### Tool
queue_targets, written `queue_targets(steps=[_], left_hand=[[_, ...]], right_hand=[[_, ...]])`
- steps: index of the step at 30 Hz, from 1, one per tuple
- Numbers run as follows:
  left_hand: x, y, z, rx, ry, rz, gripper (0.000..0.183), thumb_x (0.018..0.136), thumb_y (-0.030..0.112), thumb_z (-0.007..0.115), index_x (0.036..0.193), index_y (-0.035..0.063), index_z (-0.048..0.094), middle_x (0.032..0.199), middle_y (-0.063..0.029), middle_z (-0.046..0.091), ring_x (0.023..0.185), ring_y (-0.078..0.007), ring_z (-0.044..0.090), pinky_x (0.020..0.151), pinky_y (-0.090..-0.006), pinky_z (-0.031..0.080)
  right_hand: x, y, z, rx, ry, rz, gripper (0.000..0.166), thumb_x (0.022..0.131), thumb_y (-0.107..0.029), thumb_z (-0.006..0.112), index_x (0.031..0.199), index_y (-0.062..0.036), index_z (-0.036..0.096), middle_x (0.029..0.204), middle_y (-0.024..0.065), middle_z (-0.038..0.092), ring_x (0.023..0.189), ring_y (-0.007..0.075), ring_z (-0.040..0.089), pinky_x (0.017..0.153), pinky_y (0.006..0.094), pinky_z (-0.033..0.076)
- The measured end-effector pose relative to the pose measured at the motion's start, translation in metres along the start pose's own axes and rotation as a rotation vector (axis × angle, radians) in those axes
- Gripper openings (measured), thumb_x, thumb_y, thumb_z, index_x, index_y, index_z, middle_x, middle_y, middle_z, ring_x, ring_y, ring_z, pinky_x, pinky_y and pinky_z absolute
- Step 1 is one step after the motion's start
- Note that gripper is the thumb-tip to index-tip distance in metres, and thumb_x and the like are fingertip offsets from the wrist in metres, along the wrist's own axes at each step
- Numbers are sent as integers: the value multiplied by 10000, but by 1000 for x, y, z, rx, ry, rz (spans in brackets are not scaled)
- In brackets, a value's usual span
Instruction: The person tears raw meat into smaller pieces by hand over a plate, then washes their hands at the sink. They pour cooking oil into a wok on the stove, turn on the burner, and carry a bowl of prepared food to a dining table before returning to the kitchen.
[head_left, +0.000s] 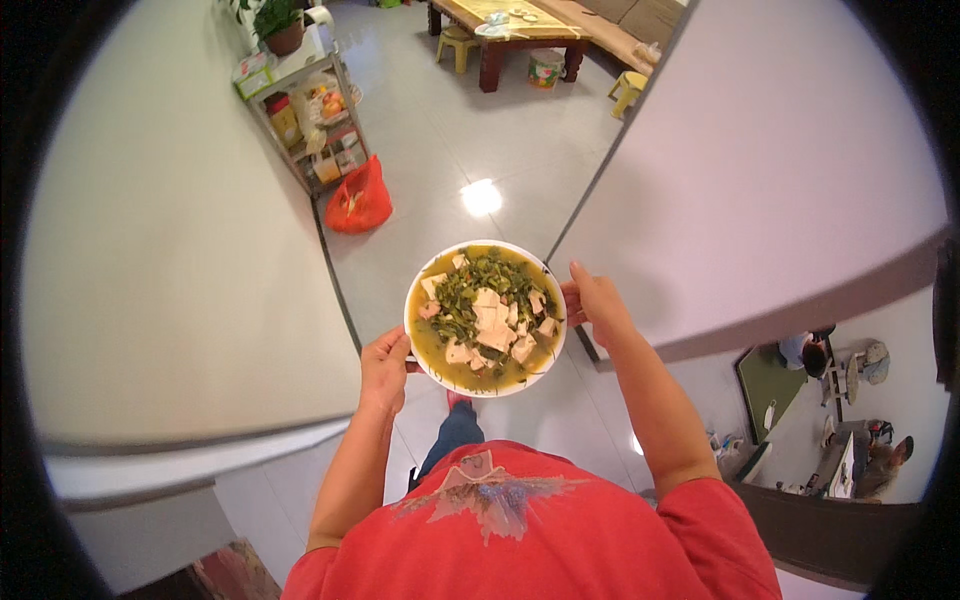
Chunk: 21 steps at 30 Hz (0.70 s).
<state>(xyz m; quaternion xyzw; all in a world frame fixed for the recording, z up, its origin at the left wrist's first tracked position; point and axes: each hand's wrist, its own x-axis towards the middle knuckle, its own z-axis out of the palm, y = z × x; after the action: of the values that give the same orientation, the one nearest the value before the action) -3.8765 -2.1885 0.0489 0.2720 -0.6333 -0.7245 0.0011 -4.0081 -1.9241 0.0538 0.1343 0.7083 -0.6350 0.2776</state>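
Note:
A round white bowl is held out in front of my red shirt, roughly level. Greenish-yellow broth fills it almost to the rim, with chopped leafy greens and pale tofu pieces in it. My left hand grips the bowl's left side, thumb near the rim and fingers partly hidden below. On the opposite side my right hand holds the bowl with its fingers against the wall and underside, the thumb raised. The bowl's base is out of sight.
White walls flank a passage onto a tiled floor. Along the left wall are a metal shelf rack and a red plastic bag. Farther off are a wooden table, yellow stools and a bucket.

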Motion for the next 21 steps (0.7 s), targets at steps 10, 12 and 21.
queue_targets(steps=[10, 12, 21], left_hand=[[165, 89, 34, 17, -76, -23, 232, 838, 116, 471, 979, 0, 614, 833, -47, 629, 655, -122, 584, 570, -265, 493], [215, 99, 37, 20, -69, -24, 236, 838, 104, 465, 988, -5, 612, 834, -54, 628, 653, -127, 587, 560, -265, 498], [410, 176, 85, -1, -22, -20, 252, 827, 83, 445, 986, -23, 610, 827, -60, 629, 649, -120, 590, 557, -258, 500]], right_hand=[[139, -109, -1, 54, 14, 2, 557, 879, -463, 402, 895, 51, 617, 761, 125, 636, 601, 175, 576, 572, 294, 469], [183, -128, 3, 34, 26, 36, 564, 878, -464, 403, 891, 57, 616, 754, 128, 634, 601, 177, 578, 561, 294, 469], [371, -258, -5, -5, -16, 5, 561, 871, -468, 402, 889, 48, 620, 731, 115, 635, 595, 188, 593, 538, 290, 475]])
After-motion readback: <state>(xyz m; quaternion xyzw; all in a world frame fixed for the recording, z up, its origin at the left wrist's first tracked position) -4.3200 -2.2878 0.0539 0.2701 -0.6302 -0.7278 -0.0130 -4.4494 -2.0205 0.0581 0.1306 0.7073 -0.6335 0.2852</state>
